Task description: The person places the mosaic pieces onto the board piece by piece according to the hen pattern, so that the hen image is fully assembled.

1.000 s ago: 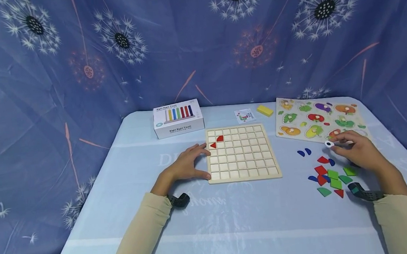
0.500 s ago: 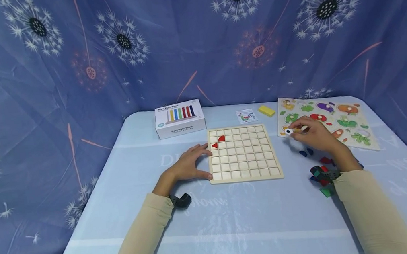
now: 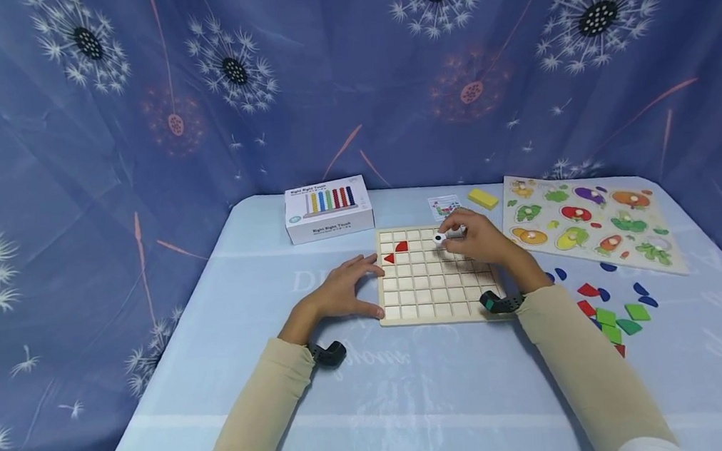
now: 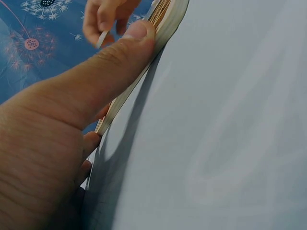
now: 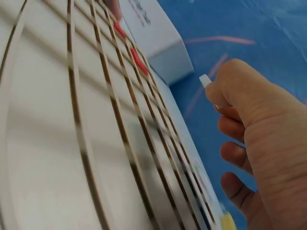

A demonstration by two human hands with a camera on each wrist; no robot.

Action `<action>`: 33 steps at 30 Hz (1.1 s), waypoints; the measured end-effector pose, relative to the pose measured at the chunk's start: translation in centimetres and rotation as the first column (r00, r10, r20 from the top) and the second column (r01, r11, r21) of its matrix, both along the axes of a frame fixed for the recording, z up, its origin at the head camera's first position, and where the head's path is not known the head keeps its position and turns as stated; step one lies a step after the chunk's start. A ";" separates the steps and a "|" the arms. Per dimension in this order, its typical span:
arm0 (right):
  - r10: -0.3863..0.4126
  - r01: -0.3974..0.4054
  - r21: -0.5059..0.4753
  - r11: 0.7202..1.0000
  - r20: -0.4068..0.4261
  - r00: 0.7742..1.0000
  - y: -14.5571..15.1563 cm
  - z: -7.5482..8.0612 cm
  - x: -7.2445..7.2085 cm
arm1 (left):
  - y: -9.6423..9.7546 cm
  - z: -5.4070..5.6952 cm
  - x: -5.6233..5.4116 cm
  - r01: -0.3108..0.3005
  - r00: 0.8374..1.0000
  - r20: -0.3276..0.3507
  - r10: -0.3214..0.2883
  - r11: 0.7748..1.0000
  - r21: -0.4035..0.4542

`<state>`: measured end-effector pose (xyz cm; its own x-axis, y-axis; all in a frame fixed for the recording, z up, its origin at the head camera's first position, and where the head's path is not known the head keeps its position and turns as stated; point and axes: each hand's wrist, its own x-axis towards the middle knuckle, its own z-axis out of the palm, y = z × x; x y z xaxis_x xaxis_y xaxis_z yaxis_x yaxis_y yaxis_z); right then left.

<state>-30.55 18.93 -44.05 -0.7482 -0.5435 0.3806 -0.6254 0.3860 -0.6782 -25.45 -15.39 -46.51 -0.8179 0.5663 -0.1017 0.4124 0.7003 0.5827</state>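
A wooden grid board (image 3: 424, 311) lies flat on the table, with a red quarter-circle piece (image 3: 401, 246) and a red triangle piece (image 3: 389, 259) in its upper left cells. My left hand (image 3: 341, 290) rests against the board's left edge, thumb and fingers spread apart along it; the left wrist view shows the thumb (image 4: 136, 40) pressed on the rim. Above the upper right part of the board, my right hand (image 3: 476, 236) pinches a small white disc with a black dot (image 3: 439, 238) between thumb and index finger. Its white rim shows edge-on in the right wrist view.
A white toy box (image 3: 329, 210) stands behind the board. Beside it are a small pattern card (image 3: 443, 206) and a yellow block (image 3: 483, 198). A vegetable puzzle board (image 3: 583, 224) lies back right. Several red, green and blue pieces (image 3: 612, 333) are scattered in front of it.
My right hand has carried the white disc leftward from beside the loose pieces, past the puzzle board, to over the grid board. My left hand stays at the board's left edge.
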 end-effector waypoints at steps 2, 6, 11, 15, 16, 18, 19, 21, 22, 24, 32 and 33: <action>0.001 -0.001 0.001 1.000 0.001 1.000 -1.5 -0.1 -0.4 | 0.1 0.2 0.0 0.000 1.000 0.003 0.000 1.000 -0.004; -0.013 0.014 -0.019 1.000 0.010 1.000 -4.1 -1.5 -1.7 | 0.0 0.3 0.0 -0.002 1.000 -0.001 0.002 1.000 -0.009; -0.023 0.028 -0.069 0.997 0.083 0.996 -6.6 -2.6 -1.5 | 0.1 0.3 0.0 0.007 1.000 -0.009 -0.007 1.000 -0.003; -0.051 0.063 -0.083 0.995 0.139 0.989 -7.2 -3.7 -1.2 | 0.1 0.3 0.1 0.002 1.000 -0.004 -0.002 1.000 -0.005; -0.059 0.072 -0.085 0.994 0.148 0.987 -7.3 -3.9 -1.1 | 0.1 0.3 0.1 0.000 1.000 -0.002 0.000 1.000 -0.005; -0.068 0.082 -0.084 0.993 0.154 0.986 -7.2 -4.2 -1.1 | 0.1 0.3 0.1 -0.002 1.000 -0.002 0.002 1.000 -0.007; -0.068 0.082 -0.083 0.993 0.155 0.986 -7.2 -4.3 -1.1 | 0.1 0.3 0.1 -0.001 1.000 -0.003 0.001 1.000 -0.010; -0.074 0.084 -0.063 0.994 0.152 0.986 -7.2 -4.3 -1.1 | 0.1 0.3 0.1 0.002 1.000 -0.007 -0.002 1.000 -0.009; -0.072 0.080 -0.050 0.995 0.154 0.985 -7.2 -4.3 -1.1 | 0.1 0.2 0.1 0.005 1.000 -0.010 -0.005 1.000 -0.008; -0.070 0.075 -0.026 0.997 0.160 0.985 -7.1 -4.2 -1.1 | 0.0 0.2 0.0 0.011 1.000 -0.015 -0.011 1.000 -0.004; -0.088 0.082 0.057 0.995 0.114 0.990 -7.1 -4.1 -1.0 | 0.0 0.1 -0.1 0.022 0.999 -0.026 -0.022 1.000 -0.003; -0.089 0.083 0.058 0.995 0.109 0.990 -7.1 -4.1 -1.0 | 0.0 0.1 0.0 0.023 0.999 -0.027 -0.023 1.000 -0.004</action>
